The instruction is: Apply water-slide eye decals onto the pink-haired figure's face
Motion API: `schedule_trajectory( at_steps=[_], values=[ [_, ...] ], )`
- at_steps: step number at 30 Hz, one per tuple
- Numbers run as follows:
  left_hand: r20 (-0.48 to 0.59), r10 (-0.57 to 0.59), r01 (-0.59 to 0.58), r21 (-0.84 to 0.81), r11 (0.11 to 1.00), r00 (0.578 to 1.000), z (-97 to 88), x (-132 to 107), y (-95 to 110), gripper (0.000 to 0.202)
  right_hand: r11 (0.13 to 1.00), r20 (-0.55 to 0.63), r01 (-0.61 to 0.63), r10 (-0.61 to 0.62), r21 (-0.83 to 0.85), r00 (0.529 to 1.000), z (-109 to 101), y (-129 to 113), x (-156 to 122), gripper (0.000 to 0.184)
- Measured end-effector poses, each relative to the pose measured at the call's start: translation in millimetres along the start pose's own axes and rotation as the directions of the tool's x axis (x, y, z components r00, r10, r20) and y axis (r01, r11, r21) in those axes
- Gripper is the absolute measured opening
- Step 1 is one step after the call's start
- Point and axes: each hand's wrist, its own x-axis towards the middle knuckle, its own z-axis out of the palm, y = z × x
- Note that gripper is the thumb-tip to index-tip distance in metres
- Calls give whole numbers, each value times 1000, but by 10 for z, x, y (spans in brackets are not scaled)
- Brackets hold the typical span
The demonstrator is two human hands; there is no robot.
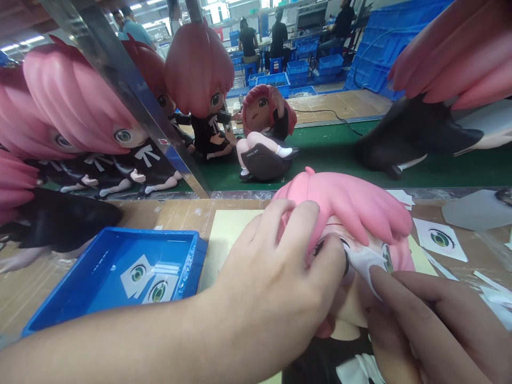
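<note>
A doll-like figure with pink hair (352,200) lies face up in front of me, its black outfit towards me. My left hand (276,266) is bent over the head; its index finger presses on the face by one eye, and the other fingers rest at the hair. My right hand (432,320) pinches a thin white piece, cloth or paper (366,264), lying across the face between the eyes. One green eye (387,258) shows beside it. My left fingertips are partly hidden. Several cut-out eye decals, one of them a green eye decal (440,238), lie nearby.
A blue tray (100,277) holding water and eye decals stands at the left. Behind a metal post (120,90), similar pink-haired figures line a green conveyor belt (320,146). Paper scraps (496,296) and a white bottle (476,209) lie at the right. People sit farther back.
</note>
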Motion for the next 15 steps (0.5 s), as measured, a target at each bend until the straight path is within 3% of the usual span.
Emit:
schedule_trajectory(
  at_steps=[4, 11, 13, 15],
  values=[
    [8, 16, -16, 6, 1000, 1000, 4, 3, -4, 30, 1000, 8, -23, 23, 4, 1000, 6, -40, 3, 60],
    [17, -106, 108, -171, 979, 994, -86, -168, 56, 23, 998, 59, -15, 19, -57, 998, -35, -71, -27, 47],
    [-46, -192, 175, -254, 951, 980, -105, -242, 96, 26, 995, 86, -22, 30, -97, 996, -43, -100, -11, 41],
    [-79, -300, 238, -437, 867, 951, -134, -333, 158, 29, 990, 103, -28, 42, -140, 994, -51, -141, 21, 35]
  ],
)
